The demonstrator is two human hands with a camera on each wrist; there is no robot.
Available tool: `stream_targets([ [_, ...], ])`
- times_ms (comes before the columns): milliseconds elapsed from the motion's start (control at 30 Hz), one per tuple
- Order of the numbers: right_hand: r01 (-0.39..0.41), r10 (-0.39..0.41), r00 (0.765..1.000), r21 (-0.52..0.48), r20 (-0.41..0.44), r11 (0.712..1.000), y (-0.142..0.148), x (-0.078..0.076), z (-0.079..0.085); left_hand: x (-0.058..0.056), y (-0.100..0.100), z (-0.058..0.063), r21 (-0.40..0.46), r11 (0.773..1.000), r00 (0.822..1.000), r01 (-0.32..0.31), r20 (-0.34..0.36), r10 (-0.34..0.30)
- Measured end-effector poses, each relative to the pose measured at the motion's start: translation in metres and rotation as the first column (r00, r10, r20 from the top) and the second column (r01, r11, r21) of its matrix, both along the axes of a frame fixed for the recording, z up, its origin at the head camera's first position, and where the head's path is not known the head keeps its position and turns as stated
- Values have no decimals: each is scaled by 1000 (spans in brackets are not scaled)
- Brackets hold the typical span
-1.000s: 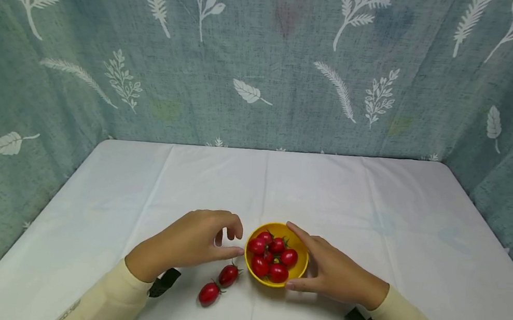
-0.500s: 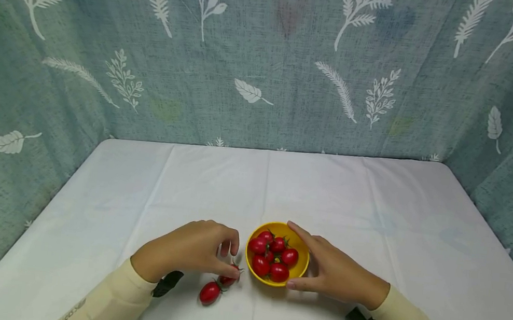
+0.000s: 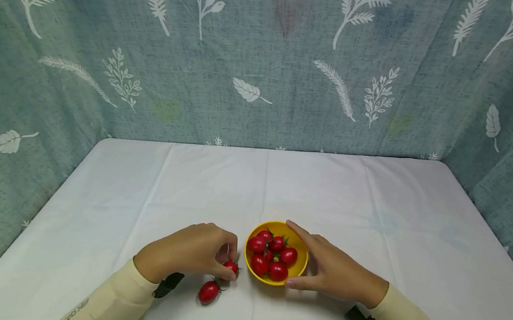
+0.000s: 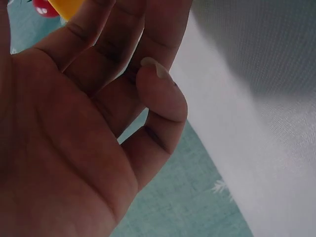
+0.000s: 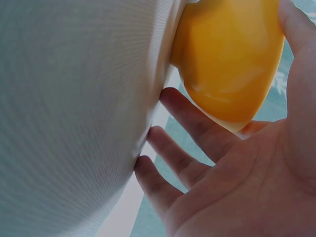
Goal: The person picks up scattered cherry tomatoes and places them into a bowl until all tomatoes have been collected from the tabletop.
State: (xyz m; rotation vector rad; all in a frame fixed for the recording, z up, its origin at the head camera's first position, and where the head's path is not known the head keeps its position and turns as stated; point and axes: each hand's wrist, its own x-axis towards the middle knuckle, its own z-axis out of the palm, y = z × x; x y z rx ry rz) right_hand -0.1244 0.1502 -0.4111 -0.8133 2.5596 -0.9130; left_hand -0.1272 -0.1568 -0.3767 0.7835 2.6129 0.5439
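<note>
In the head view my left hand pinches a red cherry tomato between thumb and fingers, low at the table just left of the yellow bowl; fingers partly hide it. A second cherry tomato lies on the cloth below that hand. Several more, with green stems, sit inside the yellow bowl. My right hand holds this bowl from the right, index finger along the far rim and thumb at the near one. The right wrist view shows the bowl's side upright, with the other fingers stretched down to the cloth.
A white cloth with fold lines covers the table. Behind it and at both sides hangs a green-blue curtain with white leaf prints. Dark straps sit under both wrists, by the cream sleeves.
My left hand has come down and toward me from beside the bowl's rim, and its thumb and fingers have closed about the upper loose cherry tomato. The right hand and bowl have stayed put.
</note>
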Motion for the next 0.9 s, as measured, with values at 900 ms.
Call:
stream_targets([
  [900,4,-4,1000,-13,3,1000,0,0,-1,-1,3,3,9,1000,994,4,-107,-3],
])
